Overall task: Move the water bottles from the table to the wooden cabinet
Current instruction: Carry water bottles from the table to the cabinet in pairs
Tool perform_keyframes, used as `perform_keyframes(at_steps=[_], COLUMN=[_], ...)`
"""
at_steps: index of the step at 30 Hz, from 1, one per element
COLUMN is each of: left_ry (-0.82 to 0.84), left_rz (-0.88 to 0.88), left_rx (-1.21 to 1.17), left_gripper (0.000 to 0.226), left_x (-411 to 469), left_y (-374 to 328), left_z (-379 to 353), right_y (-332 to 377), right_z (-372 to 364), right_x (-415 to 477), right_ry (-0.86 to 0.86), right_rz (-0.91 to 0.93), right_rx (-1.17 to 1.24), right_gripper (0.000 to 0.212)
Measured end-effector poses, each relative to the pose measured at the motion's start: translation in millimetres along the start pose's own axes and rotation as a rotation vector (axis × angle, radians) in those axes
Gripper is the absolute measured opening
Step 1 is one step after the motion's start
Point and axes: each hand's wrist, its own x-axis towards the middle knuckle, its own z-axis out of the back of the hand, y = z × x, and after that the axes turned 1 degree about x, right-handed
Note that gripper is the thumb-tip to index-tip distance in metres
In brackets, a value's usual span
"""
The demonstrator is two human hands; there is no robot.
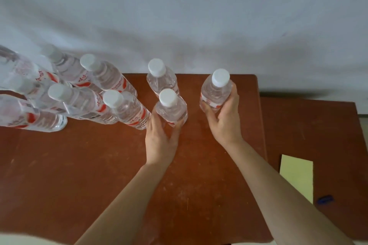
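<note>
Two clear plastic bottles are gripped, one in each of the hands, over a reddish-brown wooden tabletop [89, 165] set against a pale wall [179, 16]. The left hand [160, 141] is curled around the lower body of the near water bottle [171, 109], with the thumb on one side and the fingers on the other. The right hand [227, 123] is wrapped around the right water bottle [216, 89] at its label. Whether either bottle is lifted off the wood cannot be told. The hands are held apart, with bare tabletop between them. Just behind the near water bottle, a far water bottle [161, 79] is seen standing upright and untouched. At the left, a group of water bottles [79, 93] is crowded together on the tabletop, close beside the left hand. Every bottle is closed with a white screw cap and wrapped in a white label marked with red shapes and red writing; the writing is too blurred to be read, so no brand can be named. To the right, a second brown surface [318, 125] is seen adjoining the tabletop, and on it a pale yellow sheet [296, 177] is laid flat, with a small blue object [325, 199] near its lower corner.
</note>
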Motion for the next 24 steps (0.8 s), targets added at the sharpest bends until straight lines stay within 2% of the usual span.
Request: perform_keyframes(at_steps=[4, 7, 10, 13, 17, 24], left_ry=[0.002, -0.075, -0.214, -0.381, -0.487, -0.717], left_rz=[-0.002, -0.105, -0.184, -0.132, -0.088, -0.035], left_rx=[0.075, 0.124, 0.235, 0.357, 0.540, 0.750], left_gripper=[0.066, 0.052, 0.049, 0.050, 0.061, 0.067], left_x=[-27, -47, -60, -74, -99, -216], left_y=[-20, -50, -72, -86, -97, -86], left_z=[43, 91, 151, 229, 329, 530], right_y=[32, 80, 144, 222, 319, 517], right_z=[24, 48, 55, 41, 18, -22], right_x=[-22, -22, -5, 8, -2, -100], right_ry=[0.085, -0.026, -0.080, 0.004, 0.087, 0.145], right_rz=[-0.007, 0.116, 0.247, 0.463, 0.666, 1.028], right_rx=[-0.107, -0.168, -0.211, -0.226, -0.271, -0.273], right_gripper=[0.090, 0.079, 0.071, 0.070, 0.070, 0.072])
